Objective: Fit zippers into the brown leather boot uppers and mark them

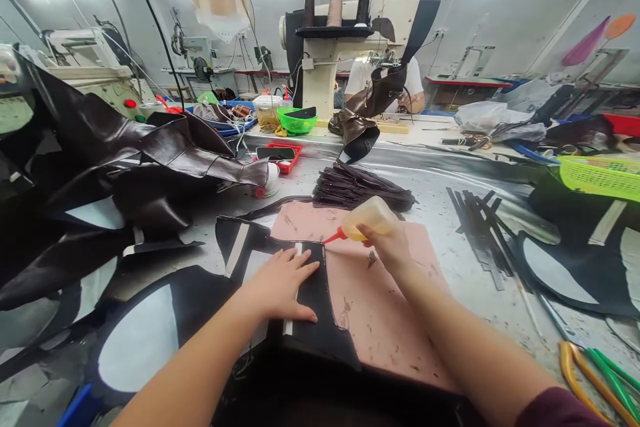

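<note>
My left hand (285, 283) lies flat with spread fingers on a black fabric-backed piece (317, 300), which has a white tape strip along it. In my right hand (387, 243) is a translucent squeeze bottle (373, 213) of yellowish liquid, tilted so that its red nozzle (334, 236) points down and left. The nozzle tip meets or nearly meets the top right corner of the black piece; I cannot tell whether liquid comes out. Beneath the piece is a stained pink board (375, 307).
A bundle of dark strips (360, 187) lies behind the board. Dark brown leather pieces (150, 153) heap up at left. More dark strips (480, 233) and scissors (580, 367) with orange handles are at right. A sewing machine (320, 73) stands ahead, with a person behind it.
</note>
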Demonstrator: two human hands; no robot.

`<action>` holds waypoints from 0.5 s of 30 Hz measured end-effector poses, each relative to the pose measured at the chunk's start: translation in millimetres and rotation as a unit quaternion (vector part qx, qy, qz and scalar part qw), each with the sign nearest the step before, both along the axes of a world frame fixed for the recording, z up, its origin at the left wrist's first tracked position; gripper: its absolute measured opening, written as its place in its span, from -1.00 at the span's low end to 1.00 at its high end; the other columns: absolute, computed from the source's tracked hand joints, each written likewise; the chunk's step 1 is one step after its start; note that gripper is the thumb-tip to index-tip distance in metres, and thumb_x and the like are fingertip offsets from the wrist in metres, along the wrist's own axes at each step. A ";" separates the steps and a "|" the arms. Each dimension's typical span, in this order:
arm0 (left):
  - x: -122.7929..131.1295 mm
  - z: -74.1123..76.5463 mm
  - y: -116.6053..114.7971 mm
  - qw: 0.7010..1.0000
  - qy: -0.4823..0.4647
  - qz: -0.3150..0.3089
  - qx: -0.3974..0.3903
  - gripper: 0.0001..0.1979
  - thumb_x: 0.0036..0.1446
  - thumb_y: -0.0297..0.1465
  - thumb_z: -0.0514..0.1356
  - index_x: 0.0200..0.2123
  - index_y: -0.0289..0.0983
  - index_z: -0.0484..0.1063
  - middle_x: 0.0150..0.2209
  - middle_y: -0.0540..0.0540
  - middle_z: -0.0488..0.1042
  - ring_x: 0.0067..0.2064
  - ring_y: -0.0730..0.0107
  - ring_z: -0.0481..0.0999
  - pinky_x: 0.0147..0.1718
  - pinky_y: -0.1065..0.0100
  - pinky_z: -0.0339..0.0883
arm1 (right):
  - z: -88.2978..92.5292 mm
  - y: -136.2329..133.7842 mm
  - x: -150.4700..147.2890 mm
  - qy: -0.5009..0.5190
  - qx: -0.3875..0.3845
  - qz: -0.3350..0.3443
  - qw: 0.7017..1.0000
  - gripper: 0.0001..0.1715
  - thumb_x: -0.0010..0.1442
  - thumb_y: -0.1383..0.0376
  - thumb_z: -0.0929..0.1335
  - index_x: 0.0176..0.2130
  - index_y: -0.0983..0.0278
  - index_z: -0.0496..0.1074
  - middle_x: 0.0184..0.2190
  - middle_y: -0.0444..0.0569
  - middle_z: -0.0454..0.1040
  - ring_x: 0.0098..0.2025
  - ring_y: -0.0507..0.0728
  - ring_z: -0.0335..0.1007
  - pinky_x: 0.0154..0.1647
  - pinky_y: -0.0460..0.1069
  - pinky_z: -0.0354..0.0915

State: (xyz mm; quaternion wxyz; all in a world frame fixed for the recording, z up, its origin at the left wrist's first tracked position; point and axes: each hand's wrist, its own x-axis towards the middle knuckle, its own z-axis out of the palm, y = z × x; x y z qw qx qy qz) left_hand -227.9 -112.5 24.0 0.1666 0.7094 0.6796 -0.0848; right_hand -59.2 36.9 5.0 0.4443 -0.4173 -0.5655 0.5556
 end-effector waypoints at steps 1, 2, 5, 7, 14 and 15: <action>-0.2 -1.1 -0.7 1.000 -0.004 0.002 0.001 -0.04 -0.22 0.09 0.22 0.22 -0.19 0.06 0.28 -0.18 -0.05 0.28 -0.06 -0.10 0.21 0.01 -0.17 | -1.9 0.3 0.0 -0.003 -0.003 -0.001 1.000 -0.34 -0.35 -0.01 0.50 -0.32 0.35 0.36 -0.40 0.02 0.41 -0.48 0.10 0.33 -0.63 -0.03 0.29; -0.5 -2.2 -1.2 1.000 -0.007 0.003 0.003 -0.04 -0.23 0.09 0.22 0.22 -0.18 0.06 0.28 -0.18 -0.06 0.28 -0.06 -0.11 0.21 0.01 -0.18 | -3.6 0.4 0.5 -0.006 -0.005 -0.002 1.000 -0.34 -0.35 -0.01 0.50 -0.32 0.35 0.36 -0.40 0.02 0.41 -0.48 0.10 0.34 -0.63 -0.03 0.30; -1.6 -5.1 -1.6 1.000 -0.016 0.003 0.008 -0.05 -0.22 0.10 0.21 0.22 -0.18 0.06 0.28 -0.17 -0.06 0.28 -0.08 -0.12 0.21 0.00 -0.18 | -6.6 0.1 2.4 -0.008 -0.010 -0.005 1.000 -0.33 -0.34 -0.02 0.49 -0.31 0.34 0.36 -0.41 0.01 0.42 -0.47 0.11 0.35 -0.64 -0.04 0.30; -2.1 -6.6 -1.5 1.000 -0.020 0.004 0.012 -0.05 -0.22 0.10 0.20 0.22 -0.18 0.06 0.28 -0.17 -0.05 0.28 -0.08 -0.12 0.21 0.00 -0.18 | -7.3 -0.1 2.4 -0.008 -0.011 -0.012 1.000 -0.33 -0.32 -0.03 0.49 -0.30 0.34 0.36 -0.40 0.01 0.43 -0.45 0.12 0.36 -0.62 -0.04 0.31; -1.9 -9.1 -1.2 1.000 -0.023 0.001 0.011 -0.05 -0.22 0.11 0.20 0.22 -0.18 0.06 0.28 -0.17 -0.05 0.29 -0.09 -0.13 0.21 -0.01 -0.20 | -12.4 -0.8 0.3 -0.001 -0.013 -0.017 1.000 -0.29 -0.33 -0.04 0.49 -0.26 0.34 0.37 -0.35 0.03 0.44 -0.39 0.16 0.39 -0.61 -0.04 0.34; -1.7 -8.9 -0.9 1.000 -0.023 0.001 0.010 -0.05 -0.22 0.11 0.20 0.22 -0.18 0.06 0.28 -0.17 -0.06 0.29 -0.08 -0.13 0.21 -0.01 -0.20 | -13.0 -0.9 0.4 0.001 -0.012 -0.019 1.000 -0.28 -0.32 -0.04 0.49 -0.24 0.34 0.36 -0.33 0.04 0.44 -0.37 0.16 0.39 -0.59 -0.04 0.34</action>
